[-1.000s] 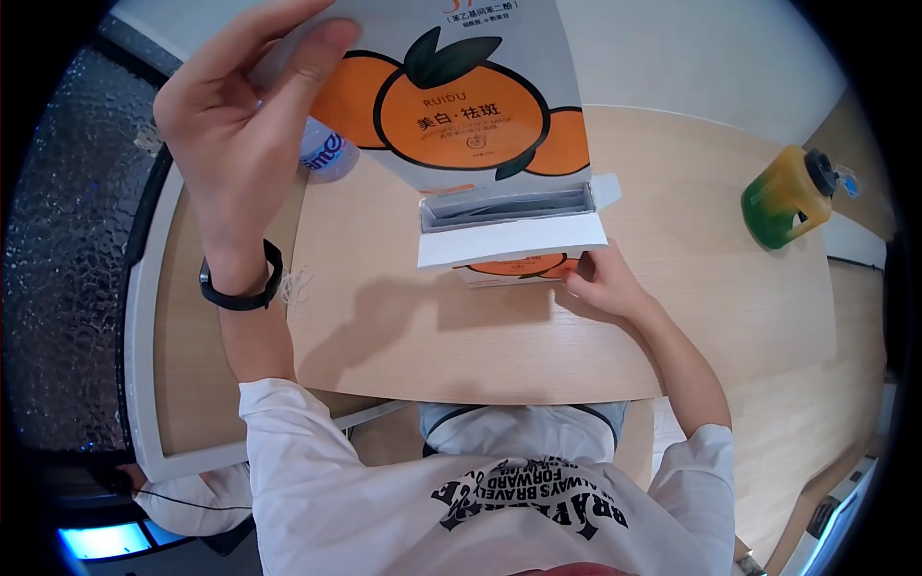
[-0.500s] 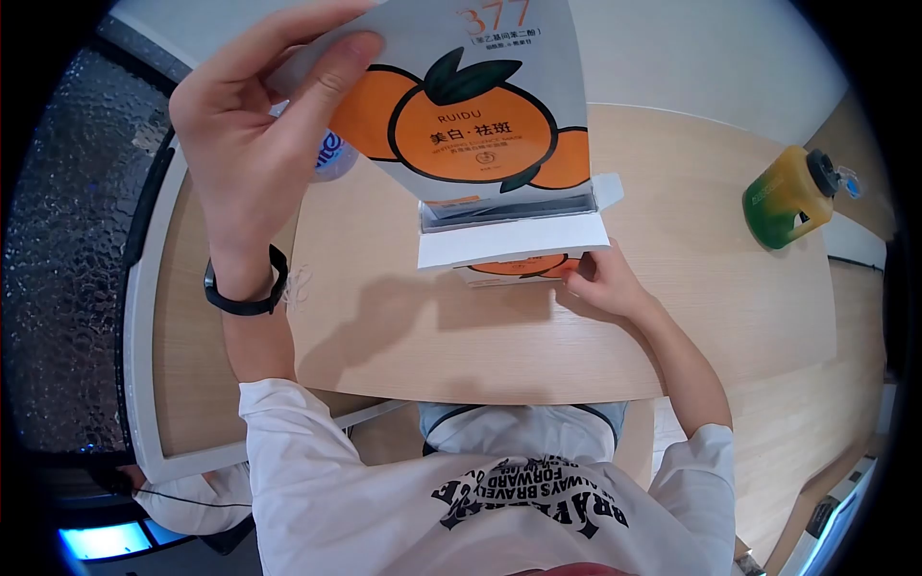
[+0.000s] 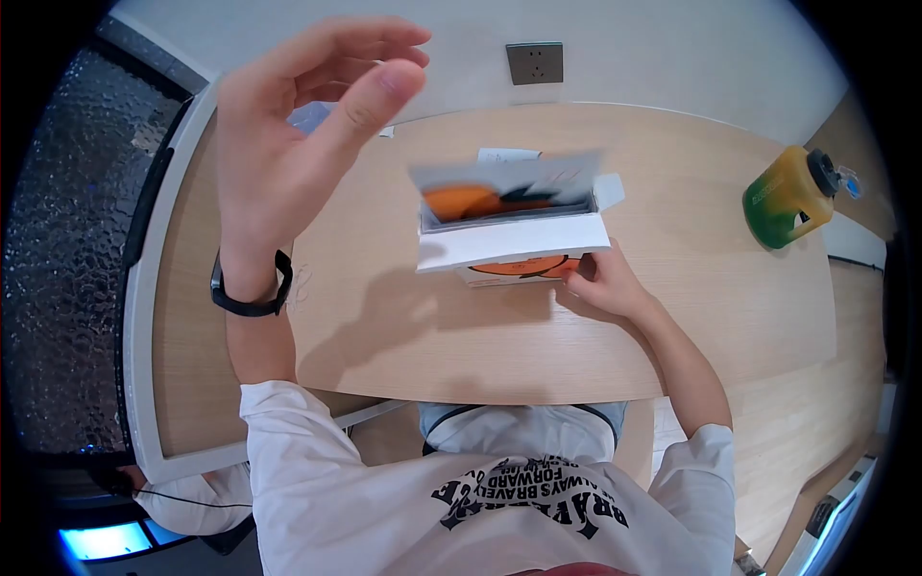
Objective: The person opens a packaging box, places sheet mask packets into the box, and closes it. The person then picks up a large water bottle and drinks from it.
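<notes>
A white cardboard box (image 3: 514, 242) with orange fruit printing stands on the table, its top flaps folded out. My right hand (image 3: 607, 285) grips its right side near the bottom, fingers closed and partly hidden behind it. A flat silver sachet (image 3: 456, 199) with an orange print, blurred by motion, pokes out of the box's top. My left hand (image 3: 288, 154) hovers above and left of the box, fingers curved and apart from the thumb, with nothing between them. It wears a black wristband (image 3: 252, 296).
At the right of the wooden table (image 3: 711, 298) stands a yellow-green bottle (image 3: 789, 197) with a dark cap. A bluish plastic item (image 3: 309, 117) is mostly behind my left hand. A wall socket (image 3: 535, 63) faces me. Another person's white clothing (image 3: 197, 504) shows at lower left.
My left hand has let go of the sachet and sits slightly to the right of where it was. The sachet has dropped down into the box. My right hand stays on the box.
</notes>
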{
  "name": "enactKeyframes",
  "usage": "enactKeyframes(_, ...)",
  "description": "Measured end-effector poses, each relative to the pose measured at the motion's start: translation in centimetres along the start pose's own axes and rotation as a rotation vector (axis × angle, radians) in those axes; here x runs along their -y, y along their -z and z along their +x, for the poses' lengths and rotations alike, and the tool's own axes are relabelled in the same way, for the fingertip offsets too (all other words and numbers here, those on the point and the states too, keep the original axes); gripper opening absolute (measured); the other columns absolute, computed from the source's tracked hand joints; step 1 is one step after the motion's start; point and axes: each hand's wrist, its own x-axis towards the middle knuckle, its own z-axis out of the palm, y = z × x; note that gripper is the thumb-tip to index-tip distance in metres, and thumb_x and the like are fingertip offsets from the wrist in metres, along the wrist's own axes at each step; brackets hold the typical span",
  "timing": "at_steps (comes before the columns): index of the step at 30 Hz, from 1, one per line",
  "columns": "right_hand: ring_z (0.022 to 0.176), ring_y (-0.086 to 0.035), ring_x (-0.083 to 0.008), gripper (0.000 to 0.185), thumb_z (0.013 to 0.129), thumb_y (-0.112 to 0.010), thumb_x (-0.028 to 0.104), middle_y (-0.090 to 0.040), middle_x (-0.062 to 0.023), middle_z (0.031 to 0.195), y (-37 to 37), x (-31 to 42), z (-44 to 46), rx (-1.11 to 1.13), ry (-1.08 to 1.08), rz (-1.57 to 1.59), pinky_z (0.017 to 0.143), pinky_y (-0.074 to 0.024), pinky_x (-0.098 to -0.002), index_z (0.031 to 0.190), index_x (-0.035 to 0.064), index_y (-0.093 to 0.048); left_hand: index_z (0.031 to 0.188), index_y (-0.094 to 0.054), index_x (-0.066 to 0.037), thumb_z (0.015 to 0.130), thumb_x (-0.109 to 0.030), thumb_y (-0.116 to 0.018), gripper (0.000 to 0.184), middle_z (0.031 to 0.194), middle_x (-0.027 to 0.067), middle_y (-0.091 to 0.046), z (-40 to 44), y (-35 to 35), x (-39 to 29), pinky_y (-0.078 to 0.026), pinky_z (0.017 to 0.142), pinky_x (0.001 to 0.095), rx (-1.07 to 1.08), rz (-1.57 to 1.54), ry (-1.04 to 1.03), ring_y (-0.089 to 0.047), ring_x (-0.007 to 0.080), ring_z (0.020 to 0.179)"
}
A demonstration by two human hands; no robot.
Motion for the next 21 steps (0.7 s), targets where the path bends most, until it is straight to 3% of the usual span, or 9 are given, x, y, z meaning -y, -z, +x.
enactKeyframes(3,0.078,-0.058,-0.0186,0.044,0.071,-0.050,0.003,-0.063,-0.0142,0.088,0.1,0.1,-0.1,0.007,-0.009,0.005,0.075,-0.0464,-0.0285,0.115,-0.0004,-0.049,0.108,-0.066,-0.003,0.095,-0.029,-0.057,0.031,0.099,0.0077,-0.070,0.1,-0.5,1.9,-0.049,0.074,0.0246,-0.006,-0.044,0.101,-0.066,0.0127,0.087)
enactKeyframes(5,0.078,-0.058,-0.0178,0.042,0.072,-0.051,0.003,-0.063,-0.0142,0.088,0.2,0.2,-0.1,0.019,-0.010,-0.005,0.075,-0.0464,-0.0283,0.114,-0.0010,-0.050,0.101,-0.068,-0.001,0.092,-0.023,-0.062,0.024,0.085,0.0072,-0.070,0.4,-2.7,4.2,-0.050,0.071,0.0228,-0.055,-0.150,0.241,-0.066,0.0127,0.077)
enactKeyframes(7,0.078,-0.057,-0.0168,0.038,0.073,-0.053,0.003,-0.063,-0.0141,0.088,0.4,0.3,-0.1,0.030,0.008,-0.019,0.074,-0.0464,-0.0281,0.111,-0.0019,-0.052,0.105,-0.067,-0.001,0.090,-0.037,-0.062,0.039,0.090,0.0109,-0.070,-0.1,-5.8,8.6,-0.051,0.075,0.0282,0.069,-0.082,0.413,-0.067,0.0184,0.081)
enactKeyframes(9,0.077,-0.056,-0.0161,0.034,0.075,-0.055,0.003,-0.062,-0.0137,0.087,-0.1,-1.7,-0.1,0.010,0.105,0.015,0.074,-0.0463,-0.0278,0.108,-0.0026,-0.053,0.106,-0.066,0.000,0.091,-0.046,-0.057,0.049,0.109,0.0172,-0.066,-1.8,-10.4,12.6,-0.048,0.087,0.0371,0.245,0.175,0.549,-0.062,0.0264,0.101)
enactKeyframes(11,0.076,-0.055,-0.0156,0.029,0.076,-0.057,0.003,-0.062,-0.0133,0.085,-0.2,-2.0,-0.2,-0.005,0.160,0.034,0.073,-0.0462,-0.0276,0.104,-0.0030,-0.054,0.110,-0.063,0.002,0.084,-0.055,-0.060,0.063,0.123,0.0242,-0.056,-5.1,-14.9,15.8,-0.042,0.097,0.0441,0.396,0.453,0.530,-0.049,0.0348,0.118)
enactKeyframes(13,0.075,-0.054,-0.0155,0.024,0.076,-0.057,0.003,-0.061,-0.0130,0.084,-0.2,-1.5,-0.2,-0.017,0.165,0.047,0.072,-0.0460,-0.0276,0.099,-0.0032,-0.054,0.122,-0.053,0.007,0.073,-0.063,-0.066,0.087,0.122,0.0280,-0.052,-6.9,-17.3,14.7,-0.036,0.100,0.0500,0.476,0.444,0.712,-0.041,0.0434,0.122)
enactKeyframes(16,0.074,-0.053,-0.0147,0.019,0.076,-0.056,0.002,-0.060,-0.0129,0.081,0.2,-0.8,-0.4,0.017,0.037,0.044,0.070,-0.0447,-0.0270,0.094,-0.0026,-0.051,0.123,-0.051,0.004,0.072,-0.058,-0.068,0.082,0.122,0.0260,-0.050,-10.5,-21.8,17.7,-0.033,0.101,0.0517,0.248,0.582,0.557,-0.039,0.0430,0.121)
enactKeyframes(19,0.072,-0.052,-0.0153,0.019,0.076,-0.054,0.002,-0.059,-0.0133,0.081,-0.1,-1.0,-0.3,0.016,0.029,0.019,0.069,-0.0441,-0.0266,0.094,-0.0020,-0.050,0.122,-0.052,-0.001,0.070,-0.047,-0.073,0.073,0.120,0.0234,-0.051,-11.5,-21.5,18.5,-0.030,0.102,0.0481,0.185,0.567,0.520,-0.037,0.0417,0.121)
enactKeyframes(21,0.071,-0.052,-0.0164,0.020,0.075,-0.054,0.002,-0.059,-0.0139,0.081,-0.2,-1.0,-0.2,0.015,0.053,0.018,0.069,-0.0439,-0.0265,0.095,-0.0018,-0.050,0.122,-0.052,-0.004,0.072,-0.038,-0.074,0.065,0.115,0.0214,-0.055,-11.6,-19.8,19.3,-0.036,0.098,0.0456,0.151,0.398,0.431,-0.045,0.0391,0.116)
